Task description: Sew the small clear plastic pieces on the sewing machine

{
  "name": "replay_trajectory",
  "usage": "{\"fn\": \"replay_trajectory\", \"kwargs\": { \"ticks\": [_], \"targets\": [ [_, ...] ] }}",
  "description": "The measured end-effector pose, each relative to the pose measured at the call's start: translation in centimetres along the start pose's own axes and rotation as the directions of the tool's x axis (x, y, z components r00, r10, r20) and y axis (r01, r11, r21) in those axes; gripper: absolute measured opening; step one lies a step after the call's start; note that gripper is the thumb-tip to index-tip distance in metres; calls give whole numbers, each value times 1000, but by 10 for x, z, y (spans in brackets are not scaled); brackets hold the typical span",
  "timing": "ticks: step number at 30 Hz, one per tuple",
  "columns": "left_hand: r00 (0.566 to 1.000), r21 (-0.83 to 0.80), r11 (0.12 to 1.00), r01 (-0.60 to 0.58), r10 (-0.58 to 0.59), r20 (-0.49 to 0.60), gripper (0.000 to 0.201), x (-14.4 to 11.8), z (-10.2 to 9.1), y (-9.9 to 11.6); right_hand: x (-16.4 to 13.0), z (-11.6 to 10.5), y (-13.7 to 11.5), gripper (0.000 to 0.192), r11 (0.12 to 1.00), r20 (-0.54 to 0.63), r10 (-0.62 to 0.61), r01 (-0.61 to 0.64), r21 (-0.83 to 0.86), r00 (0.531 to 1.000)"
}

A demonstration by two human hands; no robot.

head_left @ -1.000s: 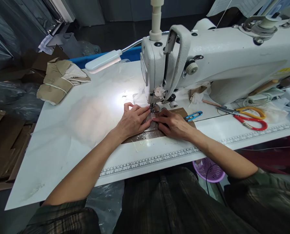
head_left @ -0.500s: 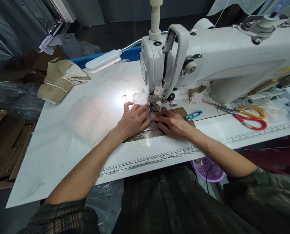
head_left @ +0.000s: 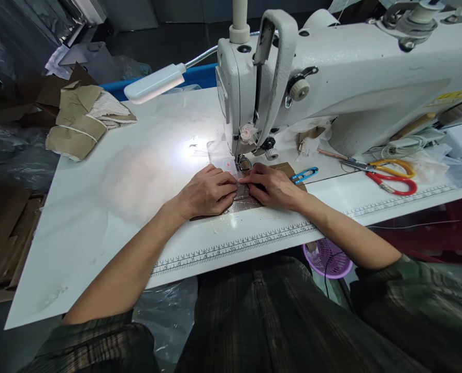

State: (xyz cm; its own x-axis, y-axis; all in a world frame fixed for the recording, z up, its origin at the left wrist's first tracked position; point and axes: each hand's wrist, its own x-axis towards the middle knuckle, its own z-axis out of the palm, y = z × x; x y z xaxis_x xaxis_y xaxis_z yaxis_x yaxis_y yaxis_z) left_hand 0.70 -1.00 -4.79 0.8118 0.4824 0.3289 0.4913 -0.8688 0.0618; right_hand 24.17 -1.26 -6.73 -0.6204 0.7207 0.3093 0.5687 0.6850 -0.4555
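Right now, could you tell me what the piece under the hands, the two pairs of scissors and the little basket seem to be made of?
The brown piece under the left hand and right hand looks like woven fabric or webbing: fine ribbed texture with a slight sheen. The scissors show metal blades and glossy red and yellow handles, probably plastic. The purple basket looks like moulded plastic, perforated.

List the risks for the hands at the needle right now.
1. Both the left hand and right hand press the brown piece with fingertips close in front of the presser foot; a slip forward might bring a finger under the needle.
2. The hands cover most of the piece, so the seam line is hard to see and it may feed crooked.
3. The blue thread snips lie just beside the right hand and might get knocked.
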Motion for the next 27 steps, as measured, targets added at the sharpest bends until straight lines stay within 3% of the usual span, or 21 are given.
{"fn": "replay_trajectory", "kwargs": {
  "ticks": [8,17,27],
  "targets": [
    [997,77,995,-62,65,-44,20,1,-1,1,1,-1,0,34,999,4,-12,12,-36,1000],
    [997,69,997,35,-30,-73,22,6,-5,11,0,-1,-2,32,985,22,-83,85,-152,996],
    [995,15,998,68,-68,66,26,4,-4,9,2,-4,-11,36,951,113,-41,74,-300,993]
  ]
}}
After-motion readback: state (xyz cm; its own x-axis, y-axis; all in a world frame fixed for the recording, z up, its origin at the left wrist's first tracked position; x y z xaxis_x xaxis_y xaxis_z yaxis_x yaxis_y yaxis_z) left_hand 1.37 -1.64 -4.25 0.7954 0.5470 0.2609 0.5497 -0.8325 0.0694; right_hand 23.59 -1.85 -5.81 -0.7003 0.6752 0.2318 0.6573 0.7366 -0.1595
